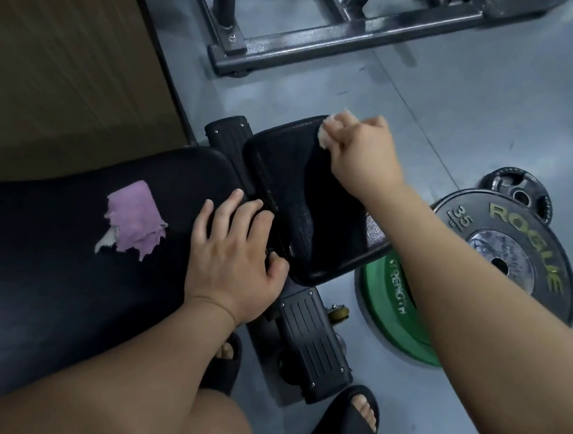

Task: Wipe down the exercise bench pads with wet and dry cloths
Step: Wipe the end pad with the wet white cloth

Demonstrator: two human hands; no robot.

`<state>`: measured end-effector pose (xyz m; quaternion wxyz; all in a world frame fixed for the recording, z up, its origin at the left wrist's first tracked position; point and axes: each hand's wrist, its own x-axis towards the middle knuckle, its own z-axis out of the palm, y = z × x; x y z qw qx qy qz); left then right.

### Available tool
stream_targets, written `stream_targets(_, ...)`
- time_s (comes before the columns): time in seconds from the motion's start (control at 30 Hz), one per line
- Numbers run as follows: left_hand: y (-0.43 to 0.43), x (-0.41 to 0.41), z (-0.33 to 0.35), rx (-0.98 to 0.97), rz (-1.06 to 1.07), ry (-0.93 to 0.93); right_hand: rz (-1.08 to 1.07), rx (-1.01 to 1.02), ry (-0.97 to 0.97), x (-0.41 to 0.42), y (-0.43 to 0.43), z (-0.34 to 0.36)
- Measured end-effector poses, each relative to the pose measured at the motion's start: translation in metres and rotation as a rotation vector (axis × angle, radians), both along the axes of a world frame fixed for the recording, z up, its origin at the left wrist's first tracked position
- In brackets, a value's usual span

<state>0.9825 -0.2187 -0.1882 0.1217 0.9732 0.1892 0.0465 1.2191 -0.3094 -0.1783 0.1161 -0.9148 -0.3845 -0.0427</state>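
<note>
floor (pixel 484 98): grey, smooth, faint scuffs | left: brown wood-grain panel (pixel 41 46), dark edge | top: dark metal rack frame (pixel 328 39) standing on floor | right: black weight plate (pixel 519 253) lying flat, green plate (pixel 389 319) beside it, small black plate (pixel 517 193) just behind | light: dim, cool

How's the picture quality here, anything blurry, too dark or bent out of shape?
Head view: dim bluish light; the long pad is nearly featureless black, its far edge curving, likely wide-angle distortion; the pale cloth in the right hand looks slightly blurred; the pink cloth is sharp.
</note>
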Motion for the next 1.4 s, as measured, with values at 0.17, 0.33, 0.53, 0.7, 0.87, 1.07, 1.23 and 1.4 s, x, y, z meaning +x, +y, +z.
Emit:
stream_targets(0.17,0.0,0.0,-0.003,0.003,0.002,-0.007,0.171,0.019,-0.028,-0.063,-0.011,0.013)
stream_targets(0.33,0.001,0.0,-0.002,-0.012,0.007,-0.006,0.29,0.034,0.037,-0.102,-0.087,0.021)
stream_targets(0.53,0.0,-0.001,-0.002,0.004,0.004,-0.016,0.012,0.052,-0.041,-0.044,-0.052,0.011)
stream_targets(0.7,-0.001,-0.001,-0.001,0.003,0.006,-0.019,0.245,0.101,0.076,-0.134,-0.097,0.019)
stream_targets(0.87,-0.001,-0.002,-0.001,-0.003,0.007,-0.018,0.006,0.102,0.078,-0.093,-0.112,0.018)
stream_targets(1.07,-0.001,-0.002,-0.004,0.0,0.003,-0.046,0.061,0.1,0.09,-0.153,-0.112,0.01)
stream_targets(1.23,-0.001,-0.003,-0.006,0.0,0.003,-0.059,0.149,0.044,0.072,-0.134,-0.112,0.012)
stream_targets(1.4,-0.002,-0.003,-0.008,-0.007,0.005,-0.075,-0.165,0.118,0.052,-0.103,-0.078,0.006)
